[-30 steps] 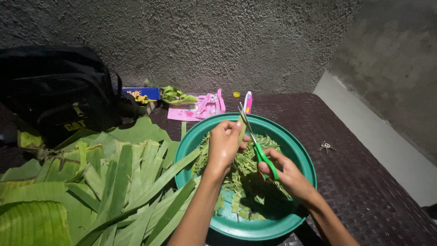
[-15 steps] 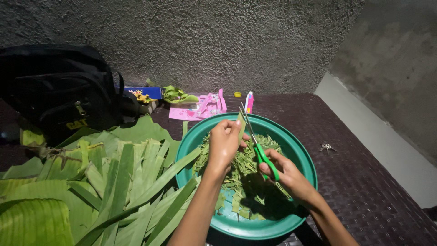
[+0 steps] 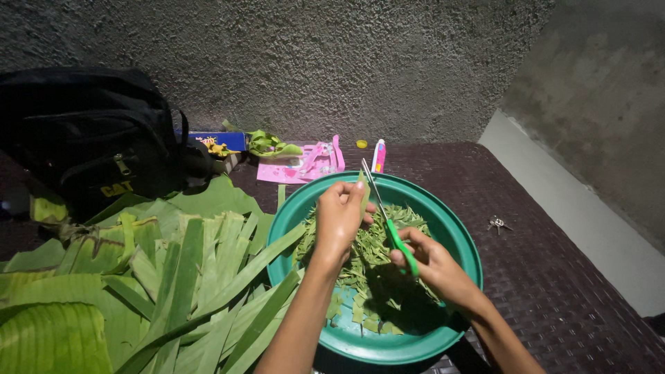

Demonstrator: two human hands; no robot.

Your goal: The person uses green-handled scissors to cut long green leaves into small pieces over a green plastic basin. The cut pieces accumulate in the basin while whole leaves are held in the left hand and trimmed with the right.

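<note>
Woven mat (image 3: 554, 277): basin (image 3: 457, 242) mid; right hand (image 3: 426, 263) scissors (image 3: 391, 221), left hand (image 3: 339, 218) leaf strip (image 3: 363, 194).

Two bare forearms are entering from the lower edge, with no sleeves showing up to where the picture cuts them off. The left hand (image 3: 339, 218) and the right hand (image 3: 429, 263) are wearing no gloves, rings, watch or bracelets that can be seen. Fingernails are looking short and unpainted, though dim light is leaving finer details hard to tell.
</note>
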